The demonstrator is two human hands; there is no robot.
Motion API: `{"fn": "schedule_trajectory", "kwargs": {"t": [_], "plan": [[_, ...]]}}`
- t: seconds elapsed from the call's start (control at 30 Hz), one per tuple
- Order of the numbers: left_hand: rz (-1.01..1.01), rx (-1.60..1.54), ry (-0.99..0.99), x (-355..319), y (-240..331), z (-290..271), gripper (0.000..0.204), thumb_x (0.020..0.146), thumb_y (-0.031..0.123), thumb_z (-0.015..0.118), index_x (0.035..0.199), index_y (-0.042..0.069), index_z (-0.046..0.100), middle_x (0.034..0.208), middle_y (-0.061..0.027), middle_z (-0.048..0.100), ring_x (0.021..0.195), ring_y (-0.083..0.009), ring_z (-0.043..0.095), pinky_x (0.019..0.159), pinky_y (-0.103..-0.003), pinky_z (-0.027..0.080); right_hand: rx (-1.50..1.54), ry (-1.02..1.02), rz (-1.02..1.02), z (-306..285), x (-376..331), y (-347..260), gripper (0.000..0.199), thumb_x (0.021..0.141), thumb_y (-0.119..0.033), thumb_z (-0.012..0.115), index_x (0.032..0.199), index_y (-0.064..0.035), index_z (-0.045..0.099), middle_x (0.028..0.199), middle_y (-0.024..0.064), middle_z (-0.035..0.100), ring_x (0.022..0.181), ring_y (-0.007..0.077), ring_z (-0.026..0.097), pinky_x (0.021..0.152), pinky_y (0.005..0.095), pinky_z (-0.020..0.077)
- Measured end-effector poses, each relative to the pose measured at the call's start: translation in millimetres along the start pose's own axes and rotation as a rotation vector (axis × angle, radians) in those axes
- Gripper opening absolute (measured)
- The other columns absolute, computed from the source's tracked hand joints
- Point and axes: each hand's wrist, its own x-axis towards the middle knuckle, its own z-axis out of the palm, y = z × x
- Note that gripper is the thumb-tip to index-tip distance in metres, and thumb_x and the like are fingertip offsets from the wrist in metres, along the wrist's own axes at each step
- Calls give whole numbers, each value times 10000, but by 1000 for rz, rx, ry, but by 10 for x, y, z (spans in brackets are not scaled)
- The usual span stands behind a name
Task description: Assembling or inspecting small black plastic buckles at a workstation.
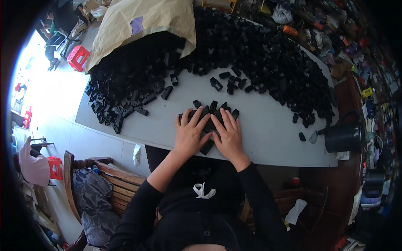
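Grey table [268, 138] is carrying a large heap of black parts [259, 54] across its far half, a tan sack [142, 25] lying over the left, and a small cluster [209, 113] sitting near the front edge.

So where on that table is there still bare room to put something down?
Bare grey table lies right of the right hand, up to the black pot. Another patch lies left of the left hand, below the spilled black plastic parts. The far half is crowded with the big parts heap and the tan sack.
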Motion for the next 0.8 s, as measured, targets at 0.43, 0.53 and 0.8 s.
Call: {"fn": "schedule_trajectory", "kwargs": {"t": [0.43,0.53,0.8], "plan": [[-39,9,-34,-348,274,-248,656,748,238,758,1354,166,516,1472,-91,406,1344,-363,338,1047,-650,250,481,292,172,-515,-391,85,383,859,-79,586,1237,-18,607,1337,145,562,1356,328,409,1114,422,318],[94,-249,184,-505,50,-198,542,745,131,729,1265,103,577,1378,-128,490,1276,-369,428,1043,-549,334,384,360,241,-625,-589,54,282,847,-14,578,1117,-18,657,1195,137,617,1143,340,565,972,413,446],[187,-165,59,-454,121,-149,396,731,34,627,1126,24,604,1144,-109,594,831,-221,637,667,-320,526,205,7,11,-455,-738,-177,302,755,56,699,1045,-27,684,1017,116,620,850,275,636,698,349,530]]}}
